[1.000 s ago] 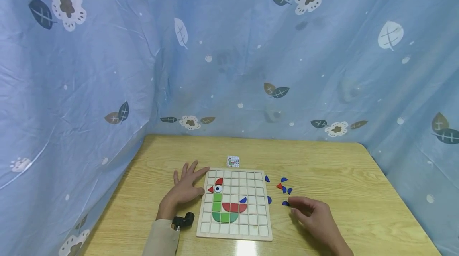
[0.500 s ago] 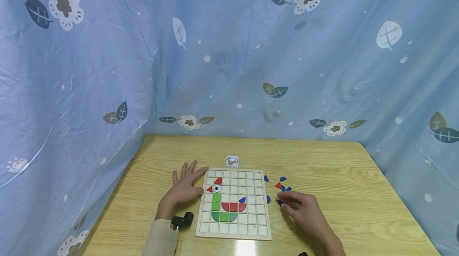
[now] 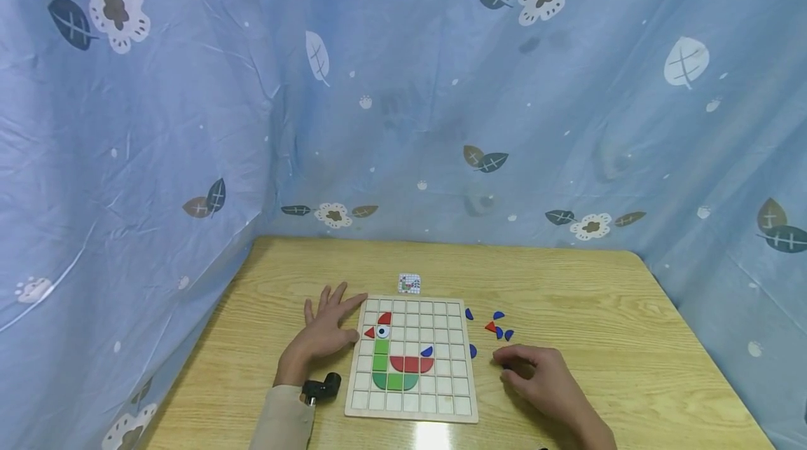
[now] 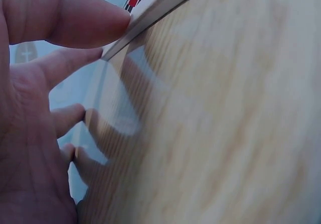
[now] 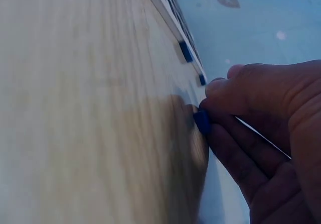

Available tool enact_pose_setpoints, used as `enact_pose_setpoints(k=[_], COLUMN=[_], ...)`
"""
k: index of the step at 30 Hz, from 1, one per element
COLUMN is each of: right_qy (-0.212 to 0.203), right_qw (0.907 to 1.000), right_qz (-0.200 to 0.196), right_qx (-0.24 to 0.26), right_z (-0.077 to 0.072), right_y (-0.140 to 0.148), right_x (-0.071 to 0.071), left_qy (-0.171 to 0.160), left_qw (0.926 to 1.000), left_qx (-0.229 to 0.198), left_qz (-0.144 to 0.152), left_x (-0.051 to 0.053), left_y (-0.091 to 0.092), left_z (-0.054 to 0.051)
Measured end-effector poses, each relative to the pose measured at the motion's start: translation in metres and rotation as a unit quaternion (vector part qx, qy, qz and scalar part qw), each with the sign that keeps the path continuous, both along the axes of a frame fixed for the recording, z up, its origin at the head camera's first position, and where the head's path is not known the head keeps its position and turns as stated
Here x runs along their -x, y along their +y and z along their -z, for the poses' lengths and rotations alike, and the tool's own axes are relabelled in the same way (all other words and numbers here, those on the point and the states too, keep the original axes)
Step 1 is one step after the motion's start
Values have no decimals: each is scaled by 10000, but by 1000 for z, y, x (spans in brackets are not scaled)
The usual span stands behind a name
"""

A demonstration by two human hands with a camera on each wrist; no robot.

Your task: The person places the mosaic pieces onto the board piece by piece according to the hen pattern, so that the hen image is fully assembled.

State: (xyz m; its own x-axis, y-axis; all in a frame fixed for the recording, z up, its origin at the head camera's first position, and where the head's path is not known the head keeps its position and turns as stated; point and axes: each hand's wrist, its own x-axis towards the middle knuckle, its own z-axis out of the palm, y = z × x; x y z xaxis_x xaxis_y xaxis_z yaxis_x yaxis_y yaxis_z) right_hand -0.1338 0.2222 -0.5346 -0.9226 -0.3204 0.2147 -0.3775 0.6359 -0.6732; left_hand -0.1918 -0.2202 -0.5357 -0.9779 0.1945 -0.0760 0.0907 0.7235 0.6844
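Note:
My left hand (image 3: 326, 333) lies at the left edge of a gridded wooden board (image 3: 445, 366), fingers spread, thumb and index fingertip touching its rim. On the board, flat pieces form a bird: green squares (image 3: 380, 362), a red half-round body (image 3: 412, 364), a red beak triangle (image 3: 369, 332) and a white eye tile (image 3: 382, 331). One blue half-round piece (image 3: 426, 351) sits above the red body. Right of the board, my right hand (image 3: 545, 376) pinches another blue piece (image 5: 202, 121) at its fingertips, close to the tabletop. That piece is mostly hidden in the head view.
Several loose blue pieces (image 3: 508, 335) and a red triangle (image 3: 490, 326) lie right of the board. One blue piece (image 3: 473, 351) rests against its right edge. A small pattern card (image 3: 409, 284) lies behind the board. A blue curtain (image 3: 391, 120) surrounds the wooden table (image 3: 567, 296).
My right hand took hold of the blue piece, drew it left toward the board, then came slightly back right with it. My left hand and the board pieces stayed put.

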Motion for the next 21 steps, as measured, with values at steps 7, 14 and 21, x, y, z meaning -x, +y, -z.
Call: enact_pose_setpoints(k=[7, 14, 21], right_qy=[-30, -4, 407], right_qw=[9994, 9994, 9991], right_qz=[308, 238, -56], right_qx=[-148, -261, -69], right_z=[-2, -2, 3], right_y=[13, 20, 15], right_x=[-14, -18, -20], left_qy=[43, 43, 17], left_qw=[10000, 9999, 10000], left_qx=[-27, -67, -48], left_qz=[43, 66, 77], left_x=[0, -1, -1], left_y=[0, 0, -1], left_z=[-3, -3, -3])
